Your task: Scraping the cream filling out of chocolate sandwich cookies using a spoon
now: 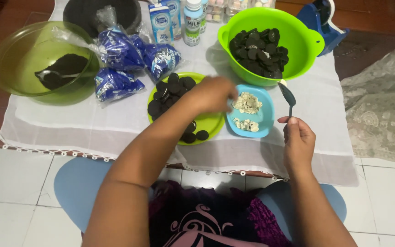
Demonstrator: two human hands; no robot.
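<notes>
While both hands work over the low table, the scene reads like this, biggest thing first:

Cloth: a white cloth with a lace-trimmed edge [92, 123] covers the table and carries everything below.

Clear bowl: a large clear green glass bowl [10, 55] at the far left holds dark crumbs and a metal spoon.

Bright bowl: a lime green plastic bowl with two small handles [298, 36] at the far right is heaped with dark round biscuit halves [259, 50].

Plate: a flat lime green plastic plate [211, 122] sits at the centre with more dark round biscuits [172, 89] on it, some hidden under the left hand.

Packets: blue foil biscuit packets in clear bags [129, 55] lie between the clear bowl and the plate.

Cartons: blue and white milk cartons and a small bottle [177, 18] stand at the far edge.

Dish: a small light blue plastic dish [264, 116] just right of the plate holds scraps of white cream filling [247, 103].

Left hand: the left hand [211, 93], blurred, reaches across the plate to the dish's edge; its fingers are curled, and what they hold cannot be told.

Right hand: the right hand [298, 139] is closed on a handle.

Spoon: a small dark metal spoon [289, 98] stands nearly upright, long axis running away from the person, bowl pointing to the bright bowl, just right of the dish.
</notes>
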